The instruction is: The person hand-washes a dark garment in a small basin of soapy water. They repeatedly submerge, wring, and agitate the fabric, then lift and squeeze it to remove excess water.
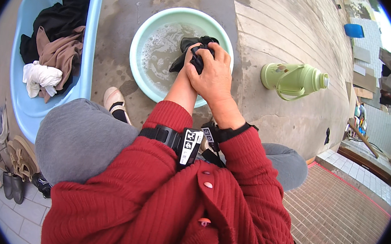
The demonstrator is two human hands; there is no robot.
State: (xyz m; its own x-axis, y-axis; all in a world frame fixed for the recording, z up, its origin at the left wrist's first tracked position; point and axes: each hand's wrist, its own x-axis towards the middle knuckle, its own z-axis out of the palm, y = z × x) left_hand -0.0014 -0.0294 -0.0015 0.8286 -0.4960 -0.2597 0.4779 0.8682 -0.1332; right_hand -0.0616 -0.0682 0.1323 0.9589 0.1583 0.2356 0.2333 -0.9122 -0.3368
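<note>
A round pale-green plastic basin (137, 77) holds cloudy, sudsy water. Over its right side my right hand (212, 74) grips a wet black cloth (184, 55), fingers curled around it. My left hand (191, 56) is at the same cloth, mostly hidden behind the right hand and the fabric; its wrist passes under the right hand. Part of the cloth hangs towards the water.
On the left stands a light-blue plastic tub (91, 41) with black garments (63, 14), a brown garment (59, 50) and a white cloth (42, 77). A green thermos flask (291, 78) is right of the basin. Shoes (13, 185) sit at lower left, a slatted mat (337, 220) at lower right.
</note>
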